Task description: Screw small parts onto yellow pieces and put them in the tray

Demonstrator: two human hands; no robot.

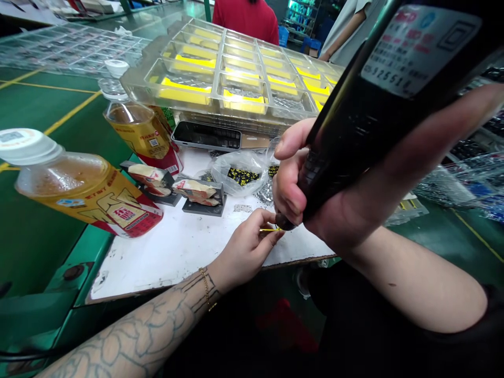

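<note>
My right hand [350,218] is wrapped around a black electric screwdriver [350,126] with a white label, held tilted and pointing down at the table. Its tip reaches my left hand [244,244], whose thumb and fingers pinch a thin yellow piece [269,230] just above the white tabletop [220,252]. Most of that piece is hidden by the fingers, and I cannot tell whether the tip touches it. Beyond the hands lie an open plastic bag [224,170] of small black-and-yellow parts and a pile of small metallic bits [264,195].
Two dark blocks [202,208] with taped tops stand left of the bag. Two drink bottles [118,199] are at the left edge. Behind lie a phone [207,135] and a clear compartment tray [216,86] with yellow pieces. Two people [246,21] are in the background.
</note>
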